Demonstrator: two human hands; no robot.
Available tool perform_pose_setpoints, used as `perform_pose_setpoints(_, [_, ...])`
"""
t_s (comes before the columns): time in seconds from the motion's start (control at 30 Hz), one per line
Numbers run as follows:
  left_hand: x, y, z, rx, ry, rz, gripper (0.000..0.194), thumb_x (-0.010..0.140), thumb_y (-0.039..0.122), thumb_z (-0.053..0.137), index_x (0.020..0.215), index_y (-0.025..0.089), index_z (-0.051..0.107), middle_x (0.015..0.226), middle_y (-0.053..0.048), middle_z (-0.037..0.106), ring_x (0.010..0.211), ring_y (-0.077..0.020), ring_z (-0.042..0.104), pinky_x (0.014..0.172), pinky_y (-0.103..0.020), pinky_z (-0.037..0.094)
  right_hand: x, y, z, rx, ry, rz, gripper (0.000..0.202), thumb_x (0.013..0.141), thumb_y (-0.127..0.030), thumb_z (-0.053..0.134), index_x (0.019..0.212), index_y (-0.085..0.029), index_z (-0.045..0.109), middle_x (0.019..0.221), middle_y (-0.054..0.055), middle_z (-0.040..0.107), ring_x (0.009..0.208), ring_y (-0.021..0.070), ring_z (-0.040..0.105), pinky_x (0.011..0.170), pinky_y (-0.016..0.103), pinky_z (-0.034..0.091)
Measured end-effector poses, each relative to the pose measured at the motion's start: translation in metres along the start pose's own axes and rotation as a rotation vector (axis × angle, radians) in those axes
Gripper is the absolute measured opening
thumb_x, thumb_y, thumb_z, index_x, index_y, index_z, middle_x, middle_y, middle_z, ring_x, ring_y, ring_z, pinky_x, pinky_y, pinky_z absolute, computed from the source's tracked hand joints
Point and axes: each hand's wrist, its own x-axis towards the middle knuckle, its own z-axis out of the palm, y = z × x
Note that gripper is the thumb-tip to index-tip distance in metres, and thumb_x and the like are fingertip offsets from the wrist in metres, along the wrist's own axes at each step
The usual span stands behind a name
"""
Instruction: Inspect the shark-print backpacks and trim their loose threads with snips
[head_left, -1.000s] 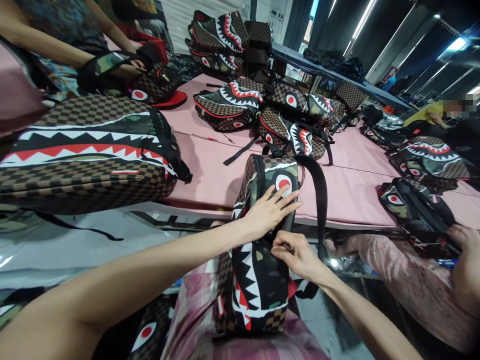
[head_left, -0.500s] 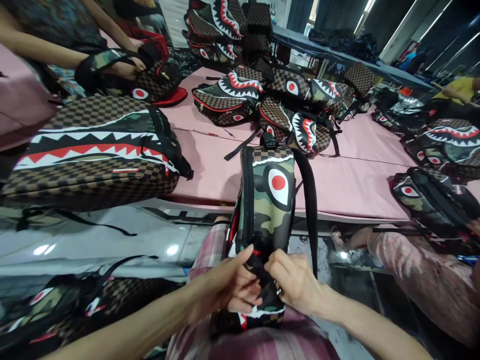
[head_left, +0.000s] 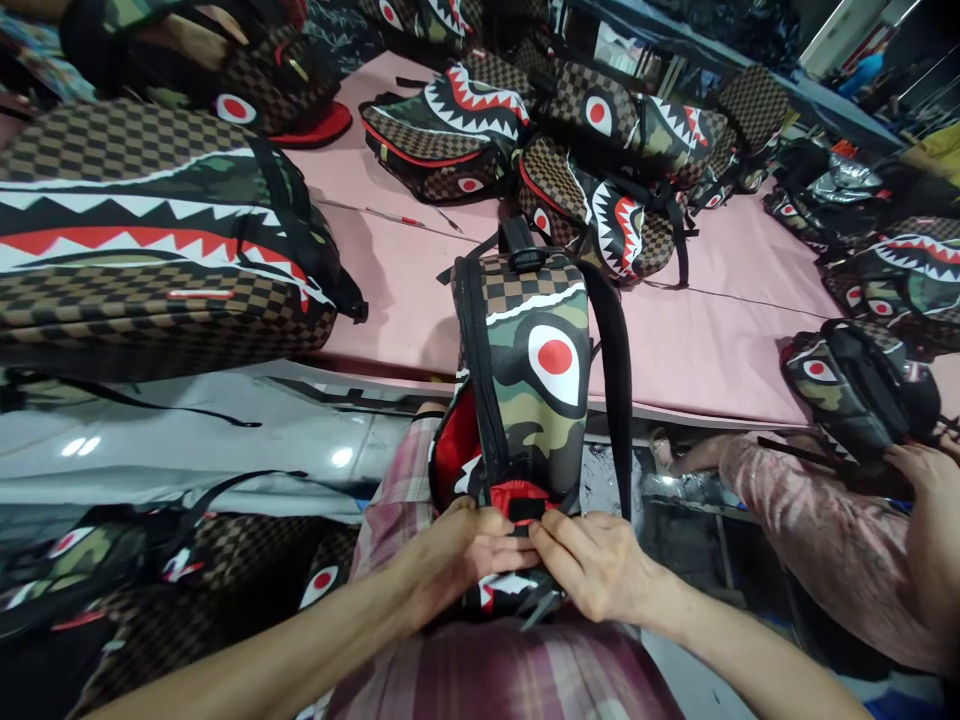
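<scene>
Hands [head_left: 525,560] pinch camo backpack [head_left: 536,380] at its near end.

Bright, even indoor light; wide-angle distortion

Glare spots are seen on the grey plastic sheet [head_left: 225,450] at left; soft shadows are cast on the pink table [head_left: 697,350]; edges are stretched and slightly blurred.

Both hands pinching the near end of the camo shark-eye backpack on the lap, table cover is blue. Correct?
Not quite: the table cover is pink, not blue, as the head view shows. Left hand and right hand do pinch the near end of the camouflage shark-eye backpack on the lap.
</scene>
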Motion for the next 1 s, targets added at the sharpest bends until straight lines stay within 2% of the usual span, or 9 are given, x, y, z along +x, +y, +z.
perform_pose_setpoints(0.17, [0.009,-0.01,-0.003,-0.389,0.002,-0.08,0.045,0.049,0.022,0.065,0.063,0.022,0.022,0.058,0.005,0.057,0.085,-0.0275,0.067,0.085,-0.043,0.046,-0.001,0.009,-0.001,0.087,0.023,0.027,0.033,0.093,-0.014,0.028,0.104,-0.01,0.058,0.087,0.01,0.067,0.058,0.0133,0.055,0.048,0.026,0.038])
perform_pose_setpoints(0.27, [0.008,-0.006,-0.007,-0.335,-0.033,-0.118,0.041,0.055,0.027,0.069,0.063,0.022,0.029,0.071,-0.002,0.066,0.089,-0.0258,0.066,0.087,-0.041,0.045,0.003,0.018,-0.003,0.097,0.034,0.074,0.028,0.093,-0.016,0.033,0.105,-0.012,0.058,0.089,0.007,0.067,0.061,0.0123,0.056,0.051,0.025,0.038])
perform_pose_setpoints(0.37, [0.003,0.015,-0.022,0.03,-0.059,-0.144,0.035,0.063,0.049,0.063,0.068,0.019,0.046,0.078,-0.01,0.069,0.076,-0.0249,0.067,0.072,-0.039,0.05,0.012,0.028,-0.002,0.133,0.08,0.208,0.021,0.09,-0.013,0.042,0.103,-0.017,0.058,0.089,0.004,0.066,0.066,0.0115,0.058,0.054,0.023,0.039])
perform_pose_setpoints(0.43, [0.0,0.044,-0.036,0.487,0.047,-0.016,0.045,0.069,0.061,0.051,0.064,0.016,0.054,0.066,-0.01,0.066,0.061,-0.0229,0.064,0.06,-0.035,0.048,0.019,0.032,0.003,0.228,0.148,0.321,0.021,0.085,-0.009,0.044,0.098,-0.018,0.059,0.086,0.003,0.063,0.067,0.0109,0.058,0.055,0.021,0.04])
perform_pose_setpoints(0.5, [0.001,0.08,-0.046,0.864,0.317,0.286,0.048,0.072,0.061,0.045,0.062,0.016,0.059,0.064,-0.008,0.065,0.062,-0.0214,0.062,0.061,-0.032,0.046,0.026,0.033,0.01,0.312,0.216,0.409,0.022,0.081,-0.008,0.044,0.093,-0.019,0.059,0.084,0.003,0.06,0.069,0.0116,0.057,0.057,0.02,0.041])
perform_pose_setpoints(0.57, [0.009,0.116,-0.047,0.96,0.555,0.6,0.043,0.074,0.057,0.046,0.072,0.017,0.062,0.077,-0.007,0.067,0.075,-0.0211,0.062,0.068,-0.029,0.046,0.031,0.03,0.017,0.343,0.28,0.456,0.022,0.079,-0.009,0.044,0.092,-0.019,0.059,0.083,0.004,0.058,0.071,0.0131,0.057,0.059,0.022,0.042])
perform_pose_setpoints(0.7, [0.039,0.156,-0.031,0.848,0.477,0.684,0.043,0.074,0.054,0.048,0.078,0.014,0.062,0.08,-0.009,0.068,0.077,-0.0234,0.061,0.063,-0.028,0.045,0.038,0.023,0.028,0.418,0.406,0.515,0.022,0.079,-0.011,0.047,0.093,-0.019,0.061,0.083,0.004,0.058,0.069,0.0135,0.056,0.058,0.023,0.042])
perform_pose_setpoints(0.83, [0.049,0.15,-0.02,0.967,0.62,0.676,0.041,0.077,0.05,0.044,0.062,0.015,0.058,0.068,-0.009,0.065,0.071,-0.0246,0.06,0.059,-0.028,0.041,0.036,0.011,0.029,0.651,0.563,0.646,0.01,0.076,-0.016,0.056,0.073,-0.018,0.066,0.067,0.0,0.056,0.06,0.0118,0.054,0.053,0.021,0.04])
perform_pose_setpoints(1.0, [-0.021,0.127,0.0,0.977,0.647,0.828,0.044,0.078,0.055,0.041,0.06,0.017,0.053,0.058,-0.001,0.056,0.059,-0.018,0.053,0.052,-0.025,0.037,0.024,-0.018,0.002,0.779,0.727,0.55,0.016,0.076,-0.022,0.061,0.061,-0.019,0.064,0.053,-0.001,0.056,0.046,0.0095,0.05,0.043,0.02,0.034])
